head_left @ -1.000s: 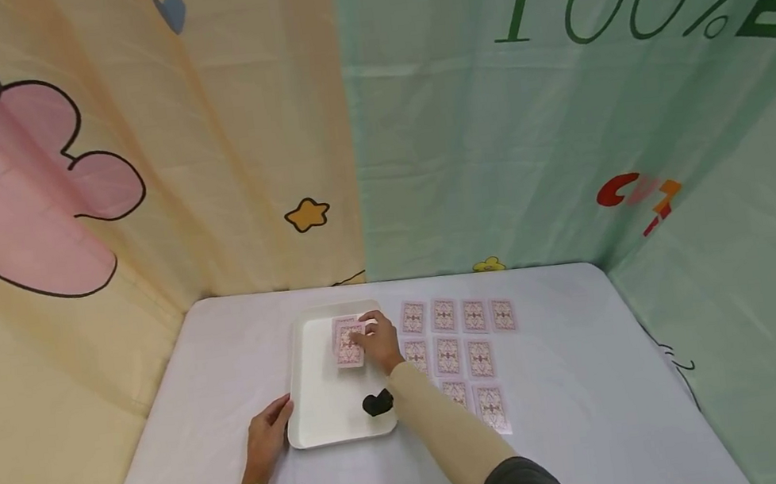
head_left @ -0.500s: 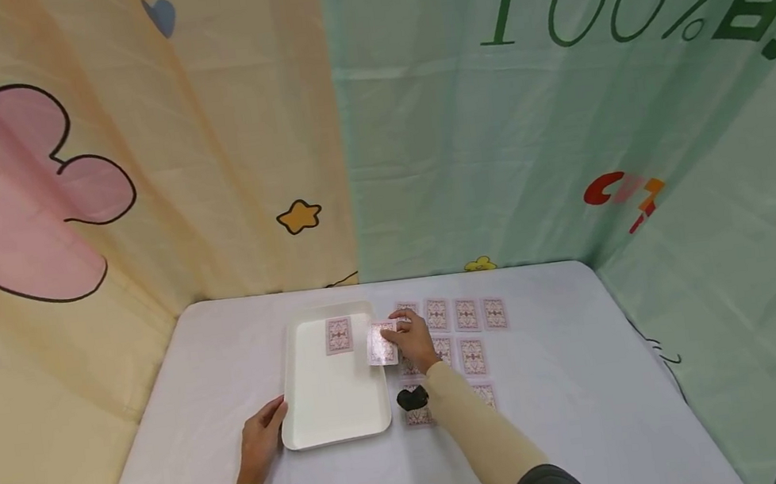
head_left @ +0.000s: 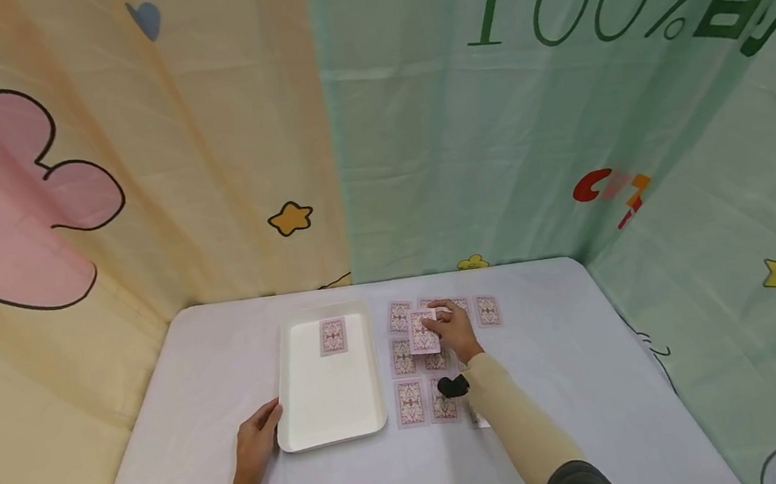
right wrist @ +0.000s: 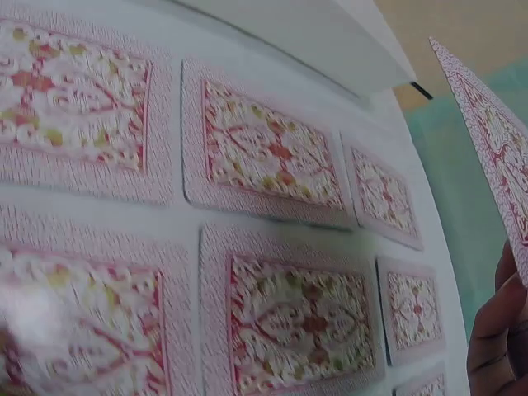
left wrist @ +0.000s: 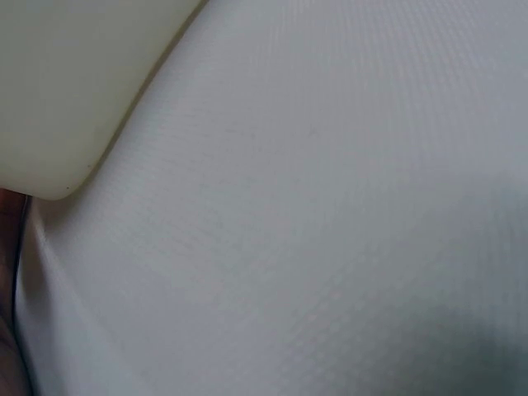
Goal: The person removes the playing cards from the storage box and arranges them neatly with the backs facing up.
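R hand [head_left: 454, 332] grip clamped on one card [head_left: 424, 331], pinched & held above the face-down card grid [head_left: 404, 356] on the white surface [head_left: 562, 382]. L hand [head_left: 256, 442], fingers relaxed, touches near-left corner of the tray [head_left: 308, 427]; a card stack [head_left: 332, 335] lies at tray's far end, left of grid.

You hold one card [head_left: 423, 331] in your right hand [head_left: 454, 330], back up with its pink ornate pattern showing (in the right wrist view it stands tilted at the right edge [right wrist: 495, 140]). It sits just right of the frame's centre, lifted over the grid of matching face-down cards [head_left: 410, 401].
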The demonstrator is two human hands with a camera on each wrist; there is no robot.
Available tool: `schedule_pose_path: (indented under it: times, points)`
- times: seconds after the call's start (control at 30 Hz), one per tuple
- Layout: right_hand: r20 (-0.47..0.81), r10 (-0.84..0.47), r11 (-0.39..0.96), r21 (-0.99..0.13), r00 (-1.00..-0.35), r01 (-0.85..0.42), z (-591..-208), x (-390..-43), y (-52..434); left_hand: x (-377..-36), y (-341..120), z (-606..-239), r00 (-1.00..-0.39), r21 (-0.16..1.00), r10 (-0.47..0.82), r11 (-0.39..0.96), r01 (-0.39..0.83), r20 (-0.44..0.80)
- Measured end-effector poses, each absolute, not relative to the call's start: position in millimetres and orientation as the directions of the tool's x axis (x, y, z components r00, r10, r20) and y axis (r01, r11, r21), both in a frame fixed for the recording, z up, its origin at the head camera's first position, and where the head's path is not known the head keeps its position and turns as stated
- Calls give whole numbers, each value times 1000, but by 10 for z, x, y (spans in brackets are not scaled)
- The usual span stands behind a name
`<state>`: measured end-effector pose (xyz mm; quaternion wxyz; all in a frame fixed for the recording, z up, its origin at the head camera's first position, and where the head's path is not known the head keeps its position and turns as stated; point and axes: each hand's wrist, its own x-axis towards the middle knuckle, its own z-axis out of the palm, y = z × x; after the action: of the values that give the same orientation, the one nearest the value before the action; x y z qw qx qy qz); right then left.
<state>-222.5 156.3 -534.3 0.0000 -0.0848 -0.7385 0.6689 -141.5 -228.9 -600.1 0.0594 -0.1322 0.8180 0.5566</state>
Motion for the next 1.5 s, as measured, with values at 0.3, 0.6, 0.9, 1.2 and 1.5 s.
schedule_pose_path:
  times: [0.3,0.6,0.9,1.2,1.5]
  points:
    - [-137,232,152,-973,-963,175,-5408,-2235,2089,-1389,-2296,-6025,-959,897,-147,344,-278,-240]
    - [-187,333,162,-954,-924,252,-5467,-2147,2475,-1389,-2296,-6032,-956,897,-147,335,-289,-254]
    - [-212,368,180,-939,-905,294,-5566,-2030,2745,-1398,-2324,-6061,-956,901,-131,323,-291,-261]
    - [-281,366,209,-904,-887,373,-5627,-1914,2899,-1410,-2303,-6021,-955,898,-124,327,-296,-269]
    - [-268,329,309,-876,-906,371,-5776,-1897,2971,-1406,-2280,-5971,-955,890,-131,347,-295,-265]
